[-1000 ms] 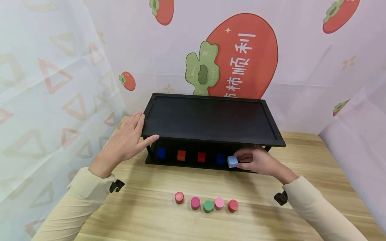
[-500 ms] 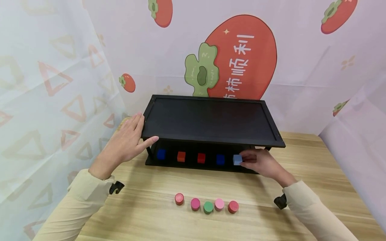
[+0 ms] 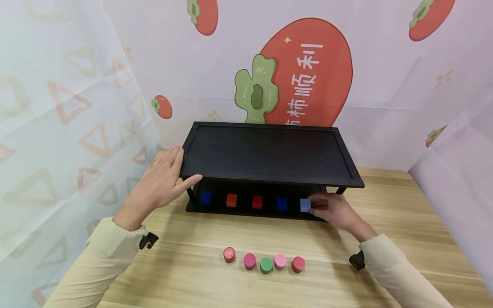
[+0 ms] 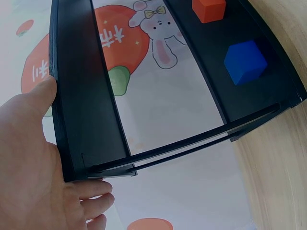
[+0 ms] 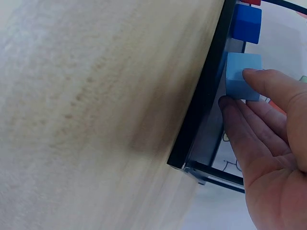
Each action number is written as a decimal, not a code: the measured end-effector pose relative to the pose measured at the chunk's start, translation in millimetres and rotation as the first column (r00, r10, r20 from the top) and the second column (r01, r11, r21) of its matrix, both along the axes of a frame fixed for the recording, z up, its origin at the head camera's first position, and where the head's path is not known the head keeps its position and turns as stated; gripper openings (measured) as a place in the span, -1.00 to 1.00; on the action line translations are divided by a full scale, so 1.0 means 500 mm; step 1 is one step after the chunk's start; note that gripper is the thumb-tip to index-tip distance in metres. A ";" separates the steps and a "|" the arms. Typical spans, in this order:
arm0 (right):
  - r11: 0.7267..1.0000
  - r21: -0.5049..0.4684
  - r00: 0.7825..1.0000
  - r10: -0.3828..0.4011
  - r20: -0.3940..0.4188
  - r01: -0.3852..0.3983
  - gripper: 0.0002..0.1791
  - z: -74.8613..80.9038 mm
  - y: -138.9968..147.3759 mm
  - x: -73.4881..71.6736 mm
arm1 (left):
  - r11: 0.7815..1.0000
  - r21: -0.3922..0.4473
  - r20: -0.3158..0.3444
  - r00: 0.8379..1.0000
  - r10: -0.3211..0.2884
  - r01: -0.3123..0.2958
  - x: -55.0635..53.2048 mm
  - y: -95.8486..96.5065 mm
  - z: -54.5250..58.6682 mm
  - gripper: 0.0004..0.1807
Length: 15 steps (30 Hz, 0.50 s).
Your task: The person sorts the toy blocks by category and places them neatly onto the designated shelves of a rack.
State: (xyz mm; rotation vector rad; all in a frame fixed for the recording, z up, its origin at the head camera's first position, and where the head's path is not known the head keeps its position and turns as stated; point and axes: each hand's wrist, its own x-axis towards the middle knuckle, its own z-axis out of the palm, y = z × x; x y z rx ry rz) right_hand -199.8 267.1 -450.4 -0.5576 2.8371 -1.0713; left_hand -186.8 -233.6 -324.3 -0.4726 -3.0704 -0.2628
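Head: our right hand [image 3: 336, 209] pinches the light blue cube [image 3: 305, 205], lower right in the black rack [image 3: 265, 152]. Left wrist: our unclenched left hand [image 4: 36, 160] touches the rack; pushing could shift it. Right wrist: fingertips [image 5: 230, 109] snagging could tip the cube.

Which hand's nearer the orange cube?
Left. The left hand touches the left end of the black shelf, up and left of the orange cube in the head view. The right hand pinches the light blue cube, beyond the red cube and a dark blue cube.
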 end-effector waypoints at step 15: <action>1.000 0.007 1.000 -0.002 -0.016 0.002 -0.64 -0.007 -0.003 -0.002 | 1.000 0.011 -0.012 1.000 -0.001 0.001 -0.001 -0.003 -0.004 0.15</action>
